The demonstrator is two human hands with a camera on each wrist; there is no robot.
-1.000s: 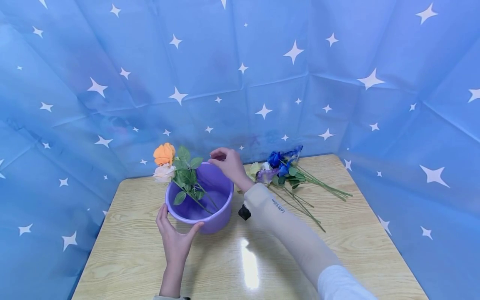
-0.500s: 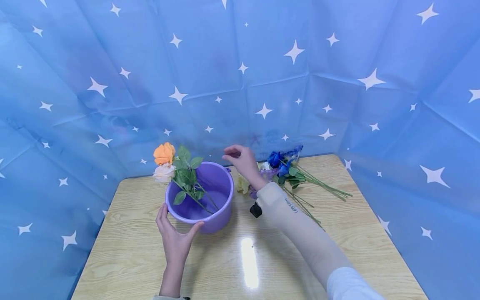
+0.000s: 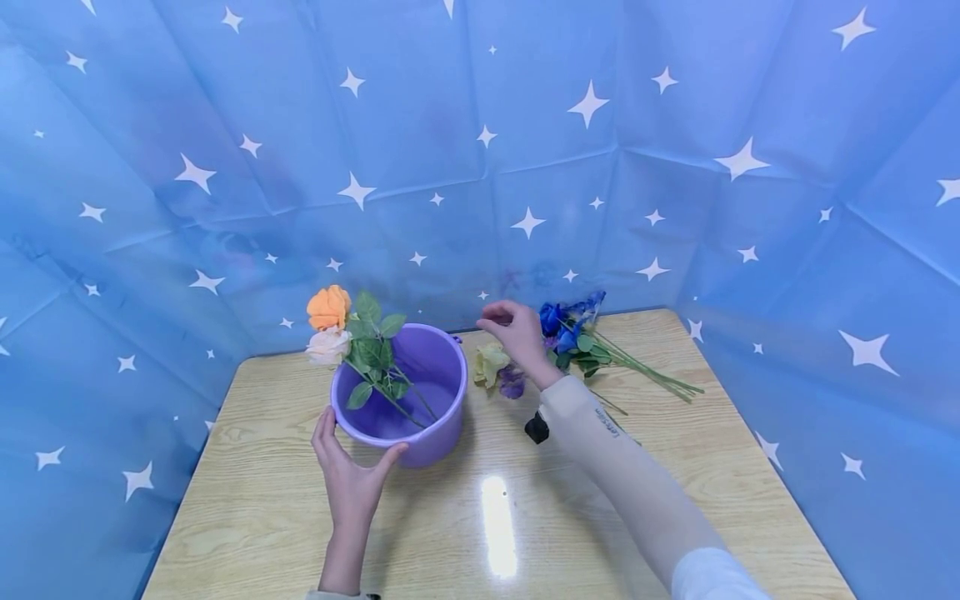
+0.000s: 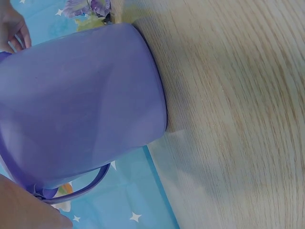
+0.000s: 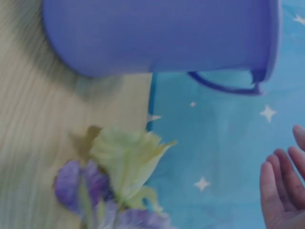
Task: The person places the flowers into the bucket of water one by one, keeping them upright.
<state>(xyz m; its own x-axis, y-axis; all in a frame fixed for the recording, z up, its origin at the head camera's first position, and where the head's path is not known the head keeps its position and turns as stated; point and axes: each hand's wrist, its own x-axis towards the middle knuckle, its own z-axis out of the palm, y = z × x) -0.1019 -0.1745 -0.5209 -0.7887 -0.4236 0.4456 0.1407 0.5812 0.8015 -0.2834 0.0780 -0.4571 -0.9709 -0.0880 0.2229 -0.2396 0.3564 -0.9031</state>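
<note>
My left hand (image 3: 352,483) holds the near left rim of a purple bucket (image 3: 433,440), thumb on the front and fingers on the left side. An orange rose (image 3: 328,307) and a pale pink rose (image 3: 327,346) lean out over the bucket's left back rim, their stems inside. To the right of the bucket, my right hand (image 3: 521,337) hovers over the lying flowers, fingers loosely bent and nothing in them. Below it lie a yellow flower (image 5: 126,162) and a purple flower (image 3: 512,382). The right wrist view shows those fingers apart from the flowers.
Blue roses (image 3: 551,317) lie at the back right, their green stems (image 3: 652,372) pointing right across the wooden table (image 3: 247,500). A blue star-patterned curtain (image 3: 420,125) stands behind the table and along both sides. The bucket's handle (image 5: 224,88) hangs at its back.
My right hand has moved right, away from the bucket's back rim to above the flowers, uncovering the yellow and purple blooms. The left hand, bucket and two roses stay where they were.
</note>
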